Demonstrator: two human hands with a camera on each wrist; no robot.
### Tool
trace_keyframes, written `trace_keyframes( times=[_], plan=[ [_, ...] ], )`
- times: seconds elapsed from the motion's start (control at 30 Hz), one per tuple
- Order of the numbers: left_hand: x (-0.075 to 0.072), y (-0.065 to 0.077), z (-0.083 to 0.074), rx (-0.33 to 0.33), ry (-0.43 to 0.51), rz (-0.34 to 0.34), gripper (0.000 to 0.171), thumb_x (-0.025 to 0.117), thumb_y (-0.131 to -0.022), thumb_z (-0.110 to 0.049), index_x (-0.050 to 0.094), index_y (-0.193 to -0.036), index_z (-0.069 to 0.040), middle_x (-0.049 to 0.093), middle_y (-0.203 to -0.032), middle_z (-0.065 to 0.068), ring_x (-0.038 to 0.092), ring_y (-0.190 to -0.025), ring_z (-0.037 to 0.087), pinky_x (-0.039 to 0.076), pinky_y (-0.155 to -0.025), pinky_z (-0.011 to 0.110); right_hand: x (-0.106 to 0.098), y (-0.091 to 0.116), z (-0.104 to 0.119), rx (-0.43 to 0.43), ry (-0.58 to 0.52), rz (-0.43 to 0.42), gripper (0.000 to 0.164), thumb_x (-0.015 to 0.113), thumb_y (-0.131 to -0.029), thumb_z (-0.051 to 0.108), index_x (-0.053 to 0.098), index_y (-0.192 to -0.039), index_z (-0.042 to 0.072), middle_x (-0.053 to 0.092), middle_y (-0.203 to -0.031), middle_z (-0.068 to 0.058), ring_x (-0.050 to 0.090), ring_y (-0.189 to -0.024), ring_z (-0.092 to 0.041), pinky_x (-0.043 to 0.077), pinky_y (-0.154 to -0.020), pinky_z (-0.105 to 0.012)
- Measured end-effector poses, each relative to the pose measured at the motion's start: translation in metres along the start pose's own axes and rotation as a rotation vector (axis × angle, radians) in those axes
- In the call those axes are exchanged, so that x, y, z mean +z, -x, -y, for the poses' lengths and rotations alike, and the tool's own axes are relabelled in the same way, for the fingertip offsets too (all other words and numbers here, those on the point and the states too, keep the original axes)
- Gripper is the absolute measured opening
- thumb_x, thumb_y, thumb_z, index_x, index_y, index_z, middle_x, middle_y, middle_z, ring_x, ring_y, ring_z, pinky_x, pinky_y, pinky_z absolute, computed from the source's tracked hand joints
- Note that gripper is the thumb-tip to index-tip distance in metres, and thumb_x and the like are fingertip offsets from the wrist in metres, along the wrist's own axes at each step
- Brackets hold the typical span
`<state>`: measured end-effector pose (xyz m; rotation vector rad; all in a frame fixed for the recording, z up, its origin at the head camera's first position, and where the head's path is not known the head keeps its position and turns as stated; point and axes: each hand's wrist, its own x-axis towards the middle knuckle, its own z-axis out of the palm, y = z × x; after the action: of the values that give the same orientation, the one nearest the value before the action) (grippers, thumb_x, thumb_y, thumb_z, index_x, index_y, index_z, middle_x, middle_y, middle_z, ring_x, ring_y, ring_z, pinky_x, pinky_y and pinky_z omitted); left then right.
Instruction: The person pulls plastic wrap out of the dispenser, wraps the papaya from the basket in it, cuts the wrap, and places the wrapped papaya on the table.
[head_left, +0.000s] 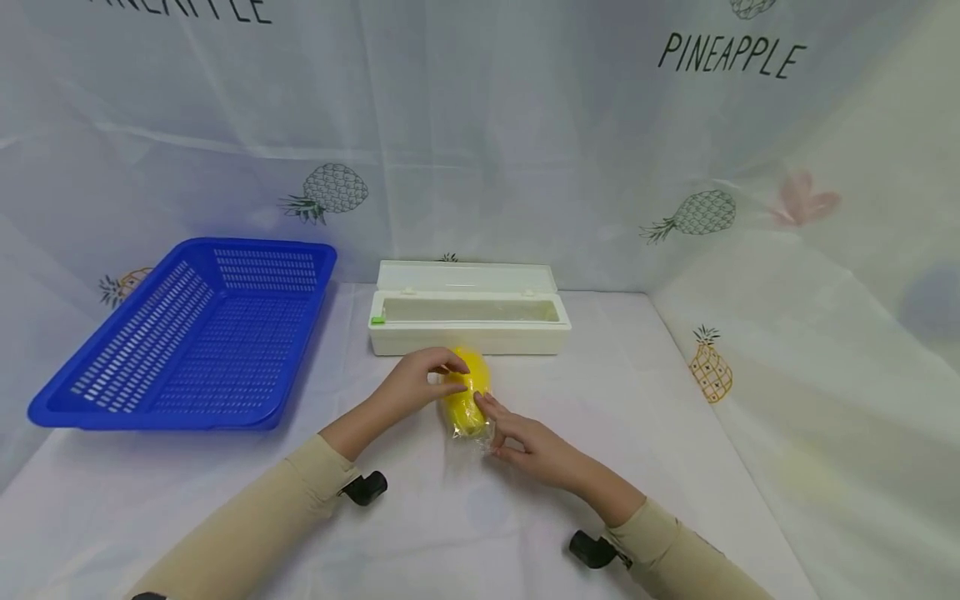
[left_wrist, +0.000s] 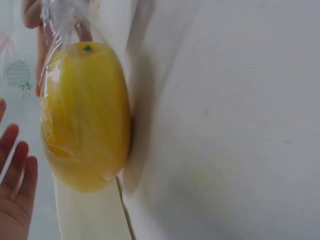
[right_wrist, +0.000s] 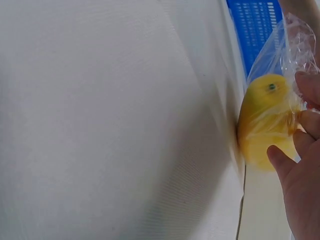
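A yellow oval fruit (head_left: 467, 400) wrapped in clear plastic lies on the white cloth; in the left wrist view a small green stem spot marks the fruit (left_wrist: 86, 115), with film bunched past that end. In the head view my left hand (head_left: 414, 379) bends over the fruit's far part, thumb and fingertips at its surface. My right hand (head_left: 528, 442) lies along the near right side, a fingertip against the wrap and the thumb beside the loose film. From the right wrist view, spread fingers stand beside the fruit (right_wrist: 262, 125) and the crinkled plastic (right_wrist: 297, 45).
Just behind the fruit stands a long white box (head_left: 468, 340) with its lid raised and a small green piece on its left. A blue slotted basket (head_left: 157, 421) sits at the left. Pineapple-print cloth (head_left: 480, 208) hangs at the back and right.
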<state>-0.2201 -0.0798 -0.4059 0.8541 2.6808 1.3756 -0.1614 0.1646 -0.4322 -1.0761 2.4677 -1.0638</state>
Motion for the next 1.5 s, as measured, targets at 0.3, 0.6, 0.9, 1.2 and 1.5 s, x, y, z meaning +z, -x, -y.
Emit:
trace_keyframes(
  times=[0.3, 0.6, 0.9, 1.2, 1.5],
  plan=[
    [-0.003, 0.026, 0.003, 0.253, -0.049, 0.139, 0.028, 0.065, -0.088, 0.009, 0.071, -0.107, -0.011, 0.069, -0.109, -0.003, 0.062, -0.106, 0.018, 0.049, -0.095, 0.035, -0.004, 0.000, -0.003, 0.010, -0.071, -0.034, 0.017, 0.061, -0.096, 0.007, 0.054, -0.087, 0.020, 0.024, -0.158, 0.005, 0.017, -0.146, -0.016, 0.028, -0.112, -0.043],
    [0.003, 0.042, 0.000, 0.422, -0.210, 0.252, 0.039, 0.081, -0.076, -0.001, 0.069, -0.111, -0.012, 0.060, -0.123, 0.003, 0.051, -0.118, 0.022, 0.041, -0.104, 0.039, -0.005, -0.001, -0.001, 0.044, -0.150, -0.090, 0.011, 0.062, -0.095, 0.006, 0.064, -0.104, 0.013, 0.027, -0.157, 0.006, 0.021, -0.145, -0.019, 0.026, -0.113, -0.044],
    [0.011, 0.043, -0.009, 0.398, -0.202, 0.154, 0.047, 0.088, -0.071, -0.020, 0.068, -0.112, -0.011, 0.064, -0.119, 0.000, 0.056, -0.119, 0.022, 0.045, -0.100, 0.037, -0.006, -0.001, -0.002, 0.063, -0.172, -0.120, 0.044, 0.060, -0.097, 0.011, 0.051, -0.141, 0.010, 0.028, -0.157, 0.005, 0.023, -0.144, -0.021, 0.026, -0.112, -0.049],
    [0.021, 0.041, -0.006, 0.475, -0.236, -0.010, 0.023, 0.086, -0.073, -0.010, 0.069, -0.089, -0.010, 0.070, -0.102, 0.000, 0.064, -0.109, 0.021, 0.051, -0.091, 0.030, -0.004, -0.004, -0.001, 0.098, -0.213, -0.159, 0.014, 0.057, -0.099, 0.011, 0.052, -0.086, 0.014, 0.033, -0.154, 0.007, 0.026, -0.143, -0.019, 0.025, -0.112, -0.049],
    [0.022, 0.040, -0.006, 0.317, -0.136, -0.038, 0.018, 0.079, -0.079, -0.007, 0.067, -0.092, -0.012, 0.072, -0.094, -0.003, 0.065, -0.107, 0.022, 0.053, -0.088, 0.033, 0.001, -0.006, -0.002, 0.080, -0.282, -0.254, 0.006, 0.056, -0.100, 0.017, 0.052, -0.097, 0.014, 0.043, -0.148, 0.001, 0.033, -0.140, -0.023, 0.028, -0.110, -0.054]
  ],
)
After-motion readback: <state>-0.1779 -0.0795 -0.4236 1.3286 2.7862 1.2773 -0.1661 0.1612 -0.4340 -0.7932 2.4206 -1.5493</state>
